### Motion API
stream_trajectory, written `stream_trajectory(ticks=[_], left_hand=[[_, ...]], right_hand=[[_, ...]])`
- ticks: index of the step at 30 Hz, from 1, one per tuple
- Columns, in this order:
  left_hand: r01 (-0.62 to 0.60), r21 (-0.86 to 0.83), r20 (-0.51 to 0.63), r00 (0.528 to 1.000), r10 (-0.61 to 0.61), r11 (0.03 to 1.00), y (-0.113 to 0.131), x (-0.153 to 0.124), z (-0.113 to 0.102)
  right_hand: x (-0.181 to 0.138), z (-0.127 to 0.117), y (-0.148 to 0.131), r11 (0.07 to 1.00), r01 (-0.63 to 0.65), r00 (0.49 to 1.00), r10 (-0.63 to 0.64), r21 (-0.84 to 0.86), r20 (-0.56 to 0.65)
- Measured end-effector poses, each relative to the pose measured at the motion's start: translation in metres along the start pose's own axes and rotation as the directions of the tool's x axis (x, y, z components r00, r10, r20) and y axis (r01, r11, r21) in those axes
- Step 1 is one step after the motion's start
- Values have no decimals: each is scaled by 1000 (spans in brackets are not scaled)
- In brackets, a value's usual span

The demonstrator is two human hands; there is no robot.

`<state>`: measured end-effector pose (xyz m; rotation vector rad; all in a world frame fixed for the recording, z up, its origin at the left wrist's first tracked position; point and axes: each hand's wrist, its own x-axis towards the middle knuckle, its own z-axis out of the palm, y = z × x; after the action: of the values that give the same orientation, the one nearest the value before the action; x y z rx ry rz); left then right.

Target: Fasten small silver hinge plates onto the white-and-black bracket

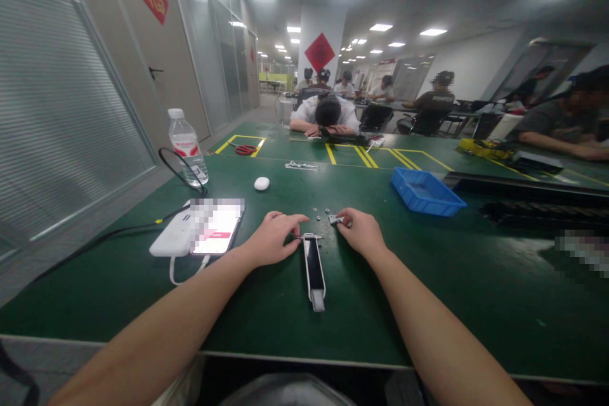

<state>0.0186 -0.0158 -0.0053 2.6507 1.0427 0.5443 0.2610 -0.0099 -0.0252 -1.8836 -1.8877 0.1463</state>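
On the green surface (271,327), a slim device (314,266) with a white edge and a glossy black face lies between the person's two hands, its pale grey end pointing toward the person. A thin rod (316,238) lies crosswise at the device's far end.

The left hand (276,238) is just left of that end, fingers bent and the thumb beside the rod; whether they grip it, I cannot tell. The right hand (360,231), to the right of the device's far end, has its fingers pinched on a small metal piece (333,219). Just beyond the device lie three tiny rings (318,218).

Well to the left of the device, a phone (221,236) overlaps a white power bank (167,240), with a water bottle (187,152) behind them. A rounded white case (261,184) is beyond the device to the left; a blue tray (434,202) sits beyond it to the right. Farther past the device are red-handled scissors (245,150) and a seated person (326,113), head down on folded arms.
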Motion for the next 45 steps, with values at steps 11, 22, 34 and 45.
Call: stream_trajectory(ticks=[11, 22, 34, 45], left_hand=[[15, 2, 14, 1000, -15, 1000, 1, 1, -1], [-16, -9, -14, 1000, 16, 1000, -1, -2, -1], [-16, -18, -40, 999, 15, 1000, 4, -2, -5], [-108, 42, -134, 985, 113, 993, 3, 0, 0]], right_hand=[[0, -1, 2, 998, -35, 999, 34, 59, 24], [-3, -1, -4, 984, 38, 995, -53, 172, 83], [-6, 1, -10, 892, 277, 958, -283, 358, -36], [-24, -4, -39, 693, 453, 866, -490, 561, -95]])
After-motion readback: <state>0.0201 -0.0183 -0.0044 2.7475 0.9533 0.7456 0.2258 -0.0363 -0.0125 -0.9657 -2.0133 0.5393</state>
